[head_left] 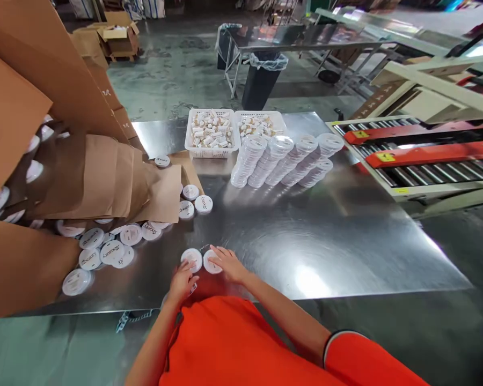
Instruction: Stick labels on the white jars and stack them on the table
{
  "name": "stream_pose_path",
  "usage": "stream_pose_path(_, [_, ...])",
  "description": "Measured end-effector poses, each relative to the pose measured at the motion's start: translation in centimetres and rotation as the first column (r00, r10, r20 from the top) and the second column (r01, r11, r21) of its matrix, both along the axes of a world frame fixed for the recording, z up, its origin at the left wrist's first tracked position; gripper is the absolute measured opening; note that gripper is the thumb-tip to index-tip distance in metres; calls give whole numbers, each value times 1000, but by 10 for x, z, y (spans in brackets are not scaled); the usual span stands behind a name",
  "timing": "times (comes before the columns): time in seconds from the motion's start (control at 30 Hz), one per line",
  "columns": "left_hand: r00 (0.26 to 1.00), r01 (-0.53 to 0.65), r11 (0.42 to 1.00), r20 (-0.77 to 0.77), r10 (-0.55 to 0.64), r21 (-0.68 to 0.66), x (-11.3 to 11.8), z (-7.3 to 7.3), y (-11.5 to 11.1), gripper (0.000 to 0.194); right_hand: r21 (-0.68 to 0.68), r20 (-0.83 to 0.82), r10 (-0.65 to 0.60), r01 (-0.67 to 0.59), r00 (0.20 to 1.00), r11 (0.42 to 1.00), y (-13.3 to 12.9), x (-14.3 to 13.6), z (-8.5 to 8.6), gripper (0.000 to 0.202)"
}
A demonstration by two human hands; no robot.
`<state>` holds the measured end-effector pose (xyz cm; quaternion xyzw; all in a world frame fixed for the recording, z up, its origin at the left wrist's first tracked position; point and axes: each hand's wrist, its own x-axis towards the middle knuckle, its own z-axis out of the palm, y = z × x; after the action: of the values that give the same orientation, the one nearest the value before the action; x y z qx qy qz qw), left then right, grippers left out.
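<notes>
On the metal table [346,236], near its front edge, lie two round white-labelled containers side by side. My left hand [182,281] has its fingers apart on the lower part of the left container [193,258]. Fingers spread, my right hand [228,262] rests on the right container [211,264]. Part of another container [192,288] shows beside my left hand, mostly hidden. Further left, several similar round containers [112,252] lie loosely piled beside brown cardboard sheets [116,177].
Two white baskets [211,153] of small white-and-tan pieces stand at the table's back. Leaning stacks of clear round containers [279,161] are in front of them. A large open cardboard box [20,262] occupies the left. A roller conveyor [438,171] adjoins the right.
</notes>
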<state>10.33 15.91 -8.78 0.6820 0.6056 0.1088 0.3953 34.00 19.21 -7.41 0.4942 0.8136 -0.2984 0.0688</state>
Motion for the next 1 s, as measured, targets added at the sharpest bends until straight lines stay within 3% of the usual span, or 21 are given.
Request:
stream_pose_path(0.03, [1000,-12,1000,26,12,3,-6,-3,-5,26,9,-22,-26,26,999,1000,1,-1,-1,72])
stream_pose_path(0.13, [996,-36,999,79,36,1,-17,-9,-16,27,43,5,-293,293,956,955,-3,-15,-4,75])
stream_pose_path(0.2, [995,-48,999,83,48,-3,-20,-11,-20,28,55,36,-370,368,928,928,-6,-28,-6,80])
stream_pose_path(0.33, [990,-99,995,104,99,1,-20,-13,-25,25,17,-15,-216,216,976,976,-2,-40,-7,73])
stream_pose_path(0.47, [977,-176,984,122,173,15,-27,-13,-30,27,-27,-90,-47,45,995,999,2,-41,-8,78])
stream_pose_path(0.63, [965,-221,975,140,220,-4,-39,-13,-35,28,2,-71,-60,61,996,998,4,-55,-7,90])
stream_pose_path(0.73, [969,-217,976,118,215,0,-39,-13,-38,21,109,-32,-77,80,997,991,38,-69,-6,85])
stream_pose_path(0.87, [972,-222,975,82,221,-3,-31,-12,-40,25,273,47,39,-50,998,961,128,-92,-8,70])
stream_pose_path(0.93, [966,-247,969,81,247,-15,-27,-10,-39,26,289,102,91,-117,991,950,168,-102,-12,69])
stream_pose_path(1.0, [946,-304,952,108,305,-26,-25,-6,-38,26,276,135,111,-145,985,950,191,-106,-18,68])
